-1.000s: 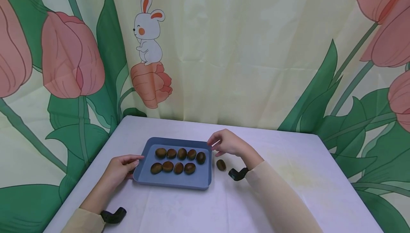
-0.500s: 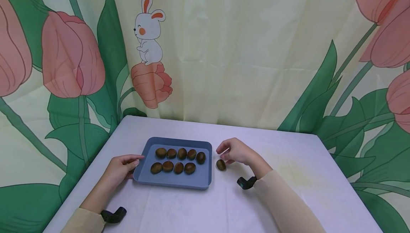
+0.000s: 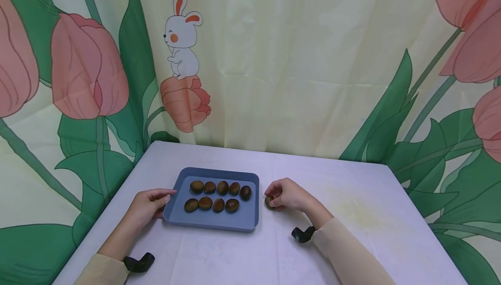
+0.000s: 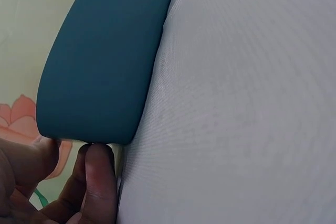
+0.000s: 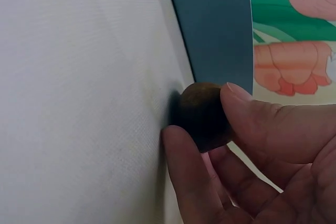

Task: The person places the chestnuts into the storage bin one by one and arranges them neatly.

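My left hand (image 3: 144,206) holds the left edge of a blue-grey rectangular tray (image 3: 211,224). In the left wrist view, its fingertips (image 4: 100,166) meet the end of the tray wall (image 4: 100,66), one near the rim and others lower down. Two rows of brown chestnuts (image 3: 205,203) lie in the tray. Just right of the tray, my right hand (image 3: 289,196) pinches a single chestnut (image 3: 268,201) at the table surface. The right wrist view shows this dark chestnut (image 5: 202,114) between thumb and fingers, close to the cloth.
A white cloth covers the table (image 3: 219,259). Behind it hangs a curtain (image 3: 297,80) printed with tulips and a rabbit. Dark wrist cameras sit below both hands, the right one (image 3: 303,234) near the cloth.
My right hand has moved from the tray's upper right corner down and right to the loose chestnut and now pinches it. The left hand and tray look still.
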The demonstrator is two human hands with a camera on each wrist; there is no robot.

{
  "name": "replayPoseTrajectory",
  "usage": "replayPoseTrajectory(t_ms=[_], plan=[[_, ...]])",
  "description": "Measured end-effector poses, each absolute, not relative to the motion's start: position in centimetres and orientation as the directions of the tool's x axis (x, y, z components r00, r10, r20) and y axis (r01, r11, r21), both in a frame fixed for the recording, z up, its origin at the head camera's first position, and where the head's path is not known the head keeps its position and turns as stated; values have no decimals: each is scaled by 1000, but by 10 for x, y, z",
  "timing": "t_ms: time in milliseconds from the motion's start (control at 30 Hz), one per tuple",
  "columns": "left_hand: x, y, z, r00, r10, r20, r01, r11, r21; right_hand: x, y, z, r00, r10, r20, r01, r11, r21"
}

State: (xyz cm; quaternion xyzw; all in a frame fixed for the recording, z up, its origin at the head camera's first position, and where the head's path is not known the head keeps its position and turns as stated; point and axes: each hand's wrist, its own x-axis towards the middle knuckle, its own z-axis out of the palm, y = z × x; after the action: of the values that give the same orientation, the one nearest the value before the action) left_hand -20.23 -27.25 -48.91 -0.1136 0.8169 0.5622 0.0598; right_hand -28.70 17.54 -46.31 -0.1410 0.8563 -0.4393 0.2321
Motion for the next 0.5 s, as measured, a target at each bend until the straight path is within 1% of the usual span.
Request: replayPoseTrajectory(t_ms=[133, 333, 500], plan=[[-202, -273, -489, -966, -121, -230, -258, 344, 903, -285, 178, -465, -854, -453, -257, -70, 587, -806], [-201, -272, -489, -964, -124, -236, -265, 346, 900, -280, 179, -464, -873, -437, -215, -139, 646, -751], [-202, -272, -488, -962, -128, -240, -270, 348, 898, -277, 179, -461, -882, -422, -209, -137, 654, -744]])
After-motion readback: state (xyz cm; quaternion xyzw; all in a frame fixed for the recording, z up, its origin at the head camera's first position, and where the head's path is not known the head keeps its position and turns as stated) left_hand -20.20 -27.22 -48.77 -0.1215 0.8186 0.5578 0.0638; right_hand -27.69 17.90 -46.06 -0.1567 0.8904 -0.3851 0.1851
